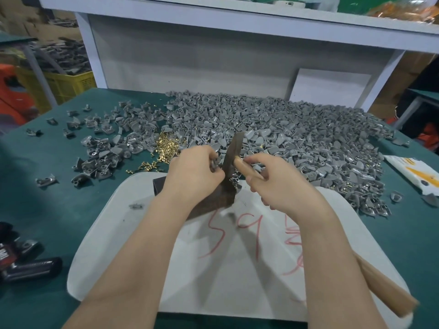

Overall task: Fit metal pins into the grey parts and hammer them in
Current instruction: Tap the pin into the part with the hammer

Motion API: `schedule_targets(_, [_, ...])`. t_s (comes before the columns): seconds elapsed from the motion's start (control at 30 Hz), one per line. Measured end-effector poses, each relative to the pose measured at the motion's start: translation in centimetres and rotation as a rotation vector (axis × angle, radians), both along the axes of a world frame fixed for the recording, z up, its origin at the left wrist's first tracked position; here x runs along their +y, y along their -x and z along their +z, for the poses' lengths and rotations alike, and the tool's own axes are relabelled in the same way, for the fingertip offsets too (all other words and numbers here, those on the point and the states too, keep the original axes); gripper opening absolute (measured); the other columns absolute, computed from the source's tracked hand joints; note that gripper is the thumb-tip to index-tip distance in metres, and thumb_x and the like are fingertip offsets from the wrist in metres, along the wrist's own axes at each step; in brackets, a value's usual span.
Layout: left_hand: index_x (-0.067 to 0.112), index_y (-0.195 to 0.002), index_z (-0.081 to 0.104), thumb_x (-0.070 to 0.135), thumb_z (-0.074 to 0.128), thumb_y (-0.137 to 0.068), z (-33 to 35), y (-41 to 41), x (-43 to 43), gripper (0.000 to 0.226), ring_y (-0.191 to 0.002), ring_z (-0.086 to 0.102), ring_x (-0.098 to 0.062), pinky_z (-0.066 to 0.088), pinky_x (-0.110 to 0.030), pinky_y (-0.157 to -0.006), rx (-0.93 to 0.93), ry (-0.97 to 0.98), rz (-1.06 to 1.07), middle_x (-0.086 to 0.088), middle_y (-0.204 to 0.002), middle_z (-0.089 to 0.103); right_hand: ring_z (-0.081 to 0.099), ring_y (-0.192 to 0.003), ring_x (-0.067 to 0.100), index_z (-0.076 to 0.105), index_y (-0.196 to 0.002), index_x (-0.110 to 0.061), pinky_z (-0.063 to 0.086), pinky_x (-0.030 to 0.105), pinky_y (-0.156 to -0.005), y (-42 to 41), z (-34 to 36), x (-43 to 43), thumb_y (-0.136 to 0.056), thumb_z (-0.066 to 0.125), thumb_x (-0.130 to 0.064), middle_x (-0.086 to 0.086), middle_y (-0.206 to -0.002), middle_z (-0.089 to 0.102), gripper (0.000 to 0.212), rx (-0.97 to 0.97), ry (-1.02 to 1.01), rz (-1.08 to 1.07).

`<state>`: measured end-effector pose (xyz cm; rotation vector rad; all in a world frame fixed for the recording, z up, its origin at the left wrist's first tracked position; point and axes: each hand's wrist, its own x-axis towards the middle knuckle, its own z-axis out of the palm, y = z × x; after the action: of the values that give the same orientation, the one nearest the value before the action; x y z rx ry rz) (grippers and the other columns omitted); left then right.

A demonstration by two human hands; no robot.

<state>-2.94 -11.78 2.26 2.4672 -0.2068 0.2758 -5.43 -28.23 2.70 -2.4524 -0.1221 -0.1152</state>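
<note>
My left hand (193, 173) grips a small grey part (215, 162) over a dark metal block (209, 200) that stands on the white board (133, 233). My right hand (273, 180) holds a hammer close to its head; the dark head (234, 154) points up between my hands, and the wooden handle (389, 290) runs back under my forearm. A big heap of grey parts (285, 129) fills the green table behind. Brass pins (166, 146) lie in a small pile left of my hands.
Scattered grey parts (99, 148) lie at the left of the green table (35, 198). Black objects (31, 269) sit at the near left edge, a white and yellow packet (413, 174) at the right. A white shelf frame (237, 55) stands behind the heap.
</note>
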Motion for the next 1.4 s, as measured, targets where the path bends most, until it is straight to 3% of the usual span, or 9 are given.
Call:
schedule_targets(0.13, [0.01, -0.096, 0.067, 0.019, 0.063, -0.079, 0.0, -0.5, -0.2, 0.019, -0.086, 0.061, -0.026, 0.051, -0.038, -0.082, 0.023, -0.059, -0.032, -0.004, -0.084, 0.065, 0.042, -0.056, 0.005, 0.057, -0.116, -0.032, 0.038, 0.027, -0.063, 0.2, 0.2, -0.3, -0.092, 0.052, -0.024, -0.016, -0.07, 0.05, 0.026, -0.007, -0.025, 0.01])
schedule_targets(0.23, [0.008, -0.096, 0.069, 0.019, 0.063, -0.084, -0.3, -1.1, -0.2, 0.017, -0.085, 0.062, -0.025, 0.052, -0.038, -0.083, 0.065, -0.063, -0.076, -0.006, -0.083, 0.068, 0.041, -0.053, 0.002, 0.057, -0.116, -0.033, 0.036, 0.024, -0.059, 0.3, 0.4, -0.6, -0.093, 0.052, -0.026, -0.018, -0.066, 0.047, 0.025, -0.059, -0.041, 0.002])
schedule_targets(0.4, [0.016, -0.089, 0.067, 0.017, 0.066, -0.085, -0.9, -1.3, 0.4, 0.004, -0.085, 0.063, -0.02, 0.051, -0.035, -0.085, 0.021, 0.019, -0.081, 0.003, -0.08, 0.064, 0.038, -0.05, -0.007, 0.056, -0.124, -0.035, 0.028, 0.01, -0.054, 0.5, 0.7, -0.7, -0.092, 0.05, -0.02, -0.026, -0.066, 0.044, 0.036, -0.118, -0.05, 0.004])
schedule_targets(0.87, [0.014, -0.088, 0.064, 0.004, 0.06, -0.086, -1.9, -1.2, 0.1, 0.011, -0.078, 0.057, -0.013, 0.051, -0.032, -0.08, -0.103, 0.071, -0.137, 0.016, -0.072, 0.055, 0.044, -0.046, -0.01, 0.057, -0.125, -0.036, 0.027, 0.009, -0.049, 0.8, 1.1, -0.5, -0.093, 0.049, -0.018, -0.027, -0.062, 0.041, 0.038, -0.123, -0.052, -0.029])
schedule_targets(1.0, [0.013, -0.086, 0.063, 0.006, 0.061, -0.086, -2.0, -1.1, 0.1, 0.008, -0.082, 0.057, -0.019, 0.05, -0.036, -0.079, -0.12, 0.097, -0.149, 0.001, -0.081, 0.063, 0.051, -0.06, -0.015, 0.055, -0.129, -0.038, 0.032, 0.001, -0.051, 1.2, 1.5, -0.2, -0.093, 0.051, -0.019, -0.032, -0.076, 0.053, 0.04, -0.197, -0.085, -0.05])
schedule_targets(1.1, [0.014, -0.087, 0.064, 0.008, 0.062, -0.086, -2.0, -1.1, 0.1, 0.007, -0.083, 0.059, -0.021, 0.05, -0.037, -0.079, -0.123, 0.085, -0.148, -0.002, -0.084, 0.065, 0.049, -0.088, -0.026, 0.055, -0.131, -0.032, 0.027, -0.011, -0.064, 1.3, 1.3, 0.5, -0.093, 0.051, -0.012, -0.023, -0.113, 0.064, 0.043, -0.17, -0.029, 0.023])
schedule_targets(1.2, [0.012, -0.087, 0.065, 0.007, 0.061, -0.086, -2.0, -1.0, 0.1, 0.006, -0.083, 0.06, -0.021, 0.05, -0.038, -0.08, -0.123, 0.096, -0.158, -0.003, -0.084, 0.067, 0.048, -0.064, -0.017, 0.055, -0.131, -0.033, 0.025, -0.011, -0.061, 1.1, 0.8, 0.9, -0.093, 0.05, -0.013, -0.016, -0.103, 0.068, 0.043, -0.114, 0.068, 0.024])
schedule_targets(1.27, [0.011, -0.087, 0.064, 0.009, 0.061, -0.087, -2.0, -0.9, 0.2, 0.004, -0.084, 0.06, -0.022, 0.05, -0.039, -0.08, -0.122, 0.098, -0.158, -0.003, -0.085, 0.067, 0.05, -0.071, -0.007, 0.056, -0.128, -0.036, 0.03, -0.007, -0.062, 1.0, 0.8, 0.8, -0.093, 0.05, -0.015, -0.021, -0.095, 0.066, 0.041, -0.112, 0.036, -0.014])
schedule_targets(1.4, [0.016, -0.084, 0.061, 0.007, 0.061, -0.087, -2.2, -0.9, 0.5, 0.01, -0.083, 0.062, -0.018, 0.052, -0.038, -0.082, -0.105, 0.121, -0.142, 0.002, -0.084, 0.067, 0.054, -0.098, -0.009, 0.055, -0.13, -0.036, 0.034, -0.002, -0.067, 0.8, 0.9, 0.3, -0.095, 0.051, -0.018, -0.025, -0.109, 0.062, 0.039, -0.194, -0.076, -0.099])
